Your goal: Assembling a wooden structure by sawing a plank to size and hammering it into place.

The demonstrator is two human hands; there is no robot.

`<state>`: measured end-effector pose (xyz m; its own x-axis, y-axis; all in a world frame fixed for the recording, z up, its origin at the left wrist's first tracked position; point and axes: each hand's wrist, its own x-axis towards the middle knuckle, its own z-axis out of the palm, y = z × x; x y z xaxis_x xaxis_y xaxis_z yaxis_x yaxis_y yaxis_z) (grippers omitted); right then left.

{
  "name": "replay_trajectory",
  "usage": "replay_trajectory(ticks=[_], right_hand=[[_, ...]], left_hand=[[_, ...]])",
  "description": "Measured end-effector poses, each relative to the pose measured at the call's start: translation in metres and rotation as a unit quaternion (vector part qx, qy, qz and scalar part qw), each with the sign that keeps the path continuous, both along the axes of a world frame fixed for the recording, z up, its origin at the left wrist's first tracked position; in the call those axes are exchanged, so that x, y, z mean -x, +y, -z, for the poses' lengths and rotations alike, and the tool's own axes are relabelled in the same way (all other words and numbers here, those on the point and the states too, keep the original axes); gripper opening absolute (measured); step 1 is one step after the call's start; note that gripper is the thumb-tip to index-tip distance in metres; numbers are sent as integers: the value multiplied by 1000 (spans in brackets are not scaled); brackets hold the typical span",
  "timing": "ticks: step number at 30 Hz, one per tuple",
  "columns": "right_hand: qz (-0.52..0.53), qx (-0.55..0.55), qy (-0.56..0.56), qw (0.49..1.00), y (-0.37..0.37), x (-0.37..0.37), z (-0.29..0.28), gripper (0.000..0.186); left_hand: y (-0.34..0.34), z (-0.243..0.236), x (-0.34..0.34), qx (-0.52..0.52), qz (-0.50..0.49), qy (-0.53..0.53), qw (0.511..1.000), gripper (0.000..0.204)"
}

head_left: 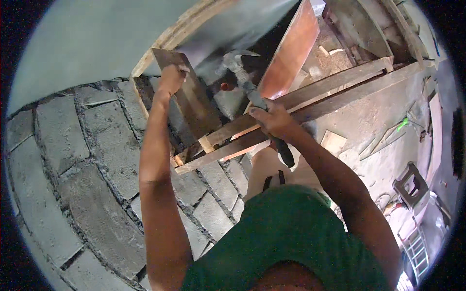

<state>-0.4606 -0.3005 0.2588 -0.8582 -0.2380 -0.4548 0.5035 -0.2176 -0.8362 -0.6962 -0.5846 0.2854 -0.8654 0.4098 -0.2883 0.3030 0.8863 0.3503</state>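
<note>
My right hand [274, 118] grips the dark handle of a claw hammer [249, 89] around its middle. The hammer's metal head is raised over the wooden frame [335, 86], and the handle's butt hangs toward my legs. My left hand [173, 79] is closed at the far end of a brown wooden board [196, 104]. Its fingers are bunched together over the board's face, and anything pinched between them is too small to make out. The board slants across the left part of the frame, its near end by a small wood block [208, 144].
A reddish panel [291, 51] stands tilted inside the frame. On the left rises a wall of grey blocks [104, 213] with rough mortar joints. Wood scraps [333, 142], a grey plastic stool [411, 185] and a ladder [417, 252] are at the right.
</note>
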Motion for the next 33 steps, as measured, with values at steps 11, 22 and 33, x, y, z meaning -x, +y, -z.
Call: replay_trajectory(ticks=[11,22,33], right_hand=[[2,-186,51,981,-96,39,59,39],[89,-387,394,829,-162,48,105,37],[-27,-314,287,905,-170,66,98,29]], left_hand=[[-19,48,27,297,150,37,942,15],[-26,39,20,263,174,79,946,24],[-27,43,23,302,194,12,933,22]])
